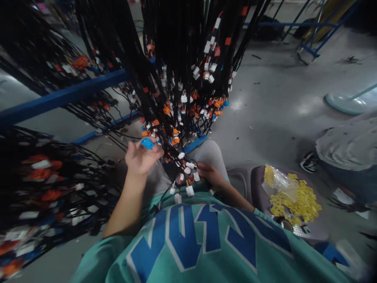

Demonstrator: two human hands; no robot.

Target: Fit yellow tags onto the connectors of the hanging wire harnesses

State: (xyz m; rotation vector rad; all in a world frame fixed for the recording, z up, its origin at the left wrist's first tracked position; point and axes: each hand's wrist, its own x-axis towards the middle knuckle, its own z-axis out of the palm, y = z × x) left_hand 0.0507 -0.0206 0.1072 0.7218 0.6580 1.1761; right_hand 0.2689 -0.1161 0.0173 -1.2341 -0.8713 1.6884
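Note:
My left hand (143,157) is raised, palm up, beside the hanging cables, holding a blue plastic connector (147,143) at its fingers. Over my lap, my right hand (209,173) has its fingers curled at the end of a black wire harness. White connectors (190,191) on short coloured wires spread out around those fingers. Just what the right fingertips pinch is partly hidden. Directly ahead hangs a thick bundle of black wire harnesses (182,47), its ends carrying white, orange and blue connectors.
A blue metal rail (61,94) crosses at the left, with more harnesses hanging around it. On my right, a stool (259,184) bears yellow plastic parts (308,200) and a clear bag (284,182). Another person (347,145) is at the far right. A blue-framed cart (312,49) stands behind.

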